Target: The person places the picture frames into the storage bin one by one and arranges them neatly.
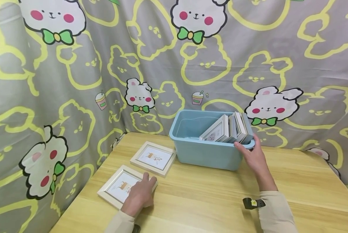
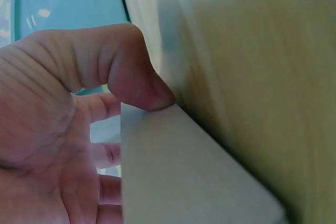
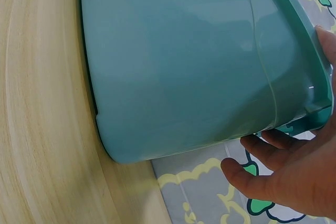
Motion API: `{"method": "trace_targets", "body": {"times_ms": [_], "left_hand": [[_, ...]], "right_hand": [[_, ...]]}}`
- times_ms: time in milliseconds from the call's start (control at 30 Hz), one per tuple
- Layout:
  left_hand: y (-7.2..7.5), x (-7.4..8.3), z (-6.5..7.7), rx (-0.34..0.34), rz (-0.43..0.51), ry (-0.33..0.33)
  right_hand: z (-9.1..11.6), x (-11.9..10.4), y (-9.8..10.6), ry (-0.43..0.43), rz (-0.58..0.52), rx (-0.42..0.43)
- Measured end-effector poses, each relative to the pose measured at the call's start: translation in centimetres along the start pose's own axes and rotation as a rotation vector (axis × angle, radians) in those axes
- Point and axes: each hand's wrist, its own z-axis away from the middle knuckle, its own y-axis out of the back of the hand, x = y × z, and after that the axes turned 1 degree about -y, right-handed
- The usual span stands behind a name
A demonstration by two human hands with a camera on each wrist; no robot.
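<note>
My left hand (image 1: 139, 195) holds the nearer picture frame (image 1: 119, 185) by its right side; the frame lies on the table with a small print facing up. In the left wrist view the thumb presses the pale edge of that picture frame (image 2: 168, 171), and the other fingers are partly hidden behind it. A second, similar picture frame (image 1: 153, 158) lies flat just beyond. My right hand (image 1: 255, 158) grips the right end of a blue plastic bin (image 1: 207, 153) at its rim. Several picture frames (image 1: 217, 132) lean inside the bin's right half.
The wooden table (image 1: 197, 197) reaches back to a grey curtain (image 1: 162, 71) with yellow outlines and white rabbits. This curtain hangs behind and to the left. A black device (image 1: 253, 203) sits at the right wrist, by the beige sleeve (image 1: 276, 212).
</note>
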Motion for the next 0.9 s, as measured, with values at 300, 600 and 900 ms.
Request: {"method": "trace_targets", "body": {"times_ms": [300, 600, 900], "left_hand": [[0.6, 0.4, -0.1, 0.055, -0.054, -0.016], [0.7, 0.7, -0.4, 0.081, -0.078, 0.023], [0.9, 0.6, -1.1, 0.134, -0.123, 0.069]], "right_hand": [[0.0, 0.0, 0.1, -0.01, -0.005, -0.003], [0.0, -0.3, 0.1, -0.014, -0.006, -0.008], [-0.1, -0.2, 0.1, -0.017, -0.005, -0.002]]}}
